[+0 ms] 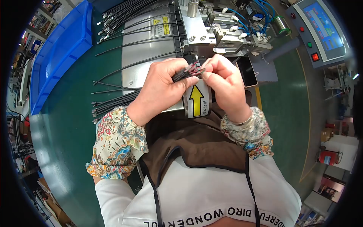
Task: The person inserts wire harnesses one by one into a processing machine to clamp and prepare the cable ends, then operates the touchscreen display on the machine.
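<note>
A bundle of black cables (181, 75) is wrapped in the fingers of my left hand (160, 85), with thin red, green and pale wire ends fanned out at its tip. My right hand (227, 81) pinches at those wire ends from the other side, thumb and forefinger together. Both hands are just above a white label with a yellow arrow (196, 101) on the machine's near end. Left of my left hand, more black cables (113, 104) lie in a bunch, their connector ends over the green surface.
A blue tray (62, 56) lies at the left on a green surface (64, 132). Ahead stands the machine (200, 28) with metal blocks and blue air tubes. A control panel (321, 32) with a screen and buttons is at upper right. Spaced cables cross the metal plate (140, 49).
</note>
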`<state>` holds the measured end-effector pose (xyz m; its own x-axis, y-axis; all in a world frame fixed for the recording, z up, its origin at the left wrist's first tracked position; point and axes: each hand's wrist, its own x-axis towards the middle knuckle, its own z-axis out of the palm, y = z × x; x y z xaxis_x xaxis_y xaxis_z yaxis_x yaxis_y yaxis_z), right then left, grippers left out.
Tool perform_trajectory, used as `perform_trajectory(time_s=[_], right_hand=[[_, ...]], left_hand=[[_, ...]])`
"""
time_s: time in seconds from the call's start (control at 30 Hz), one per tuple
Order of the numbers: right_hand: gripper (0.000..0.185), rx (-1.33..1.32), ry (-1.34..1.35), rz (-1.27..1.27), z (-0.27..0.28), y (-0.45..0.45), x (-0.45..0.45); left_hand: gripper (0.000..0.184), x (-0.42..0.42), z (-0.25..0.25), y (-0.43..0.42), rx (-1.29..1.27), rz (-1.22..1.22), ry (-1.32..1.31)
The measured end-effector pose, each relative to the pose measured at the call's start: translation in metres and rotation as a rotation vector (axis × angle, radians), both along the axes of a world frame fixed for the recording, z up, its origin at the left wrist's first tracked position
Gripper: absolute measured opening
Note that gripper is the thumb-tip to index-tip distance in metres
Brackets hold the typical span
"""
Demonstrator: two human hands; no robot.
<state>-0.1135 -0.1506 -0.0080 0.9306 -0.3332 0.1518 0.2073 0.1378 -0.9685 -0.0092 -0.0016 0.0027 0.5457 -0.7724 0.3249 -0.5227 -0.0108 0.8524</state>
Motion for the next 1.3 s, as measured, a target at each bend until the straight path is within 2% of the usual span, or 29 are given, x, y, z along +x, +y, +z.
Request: perform_trajectory(time_s=[0.03,0.1,0.23,0.33,0.43,0.53,0.57,0.7,0.8,0.93,1.13,1.3], right_hand=[[0.003,-0.229,-0.131,-0.125,-0.008,0.004,0.002],[0.01,-0.647,-0.301,-0.359,-0.011,0.011,0.003],[0.014,-0.831,-0.292,-0.402,-0.01,0.01,0.002],[0.014,-0.84,-0.3,-0.39,-0.01,0.007,0.002],[0.014,-1.064,-0.458,-0.48,-0.016,0.0,0.004],[0.014,-1.211,-0.414,-0.455,-0.022,-0.01,-0.001],[0.012,-1.142,-0.427,-0.489,-0.03,-0.012,0.002],[0.009,-0.556,-0.042,-0.373,-0.045,-0.016,0.001],[0.008,-0.204,0.036,-0.24,-0.058,-0.021,0.007],[0.007,-0.053,0.079,-0.16,-0.06,-0.021,0.01],[0.008,-0.41,0.086,-0.306,-0.06,-0.023,0.008],[0.008,-0.564,0.065,-0.398,-0.053,-0.017,0.01]], left_hand=[[0.013,0.001,-0.001,0.0,0.023,0.011,0.097],[0.015,-0.001,0.0,0.0,0.013,0.056,-0.062],[0.018,-0.01,0.0,0.0,0.037,0.158,-0.436],[0.02,-0.016,-0.001,0.0,0.083,0.173,-0.505],[0.019,-0.017,-0.007,-0.002,0.079,0.121,-0.435],[0.024,-0.018,-0.014,-0.005,0.12,0.103,-0.402],[0.027,-0.018,-0.015,-0.006,0.143,0.107,-0.407],[0.037,-0.017,-0.012,-0.007,0.229,0.16,-0.606],[0.037,-0.014,-0.014,-0.01,0.235,0.151,-0.677],[0.034,-0.008,-0.015,-0.011,0.296,0.154,-0.741],[0.03,-0.004,-0.013,-0.015,0.324,0.147,-0.751],[0.027,-0.001,-0.012,-0.017,0.341,0.146,-0.763]])
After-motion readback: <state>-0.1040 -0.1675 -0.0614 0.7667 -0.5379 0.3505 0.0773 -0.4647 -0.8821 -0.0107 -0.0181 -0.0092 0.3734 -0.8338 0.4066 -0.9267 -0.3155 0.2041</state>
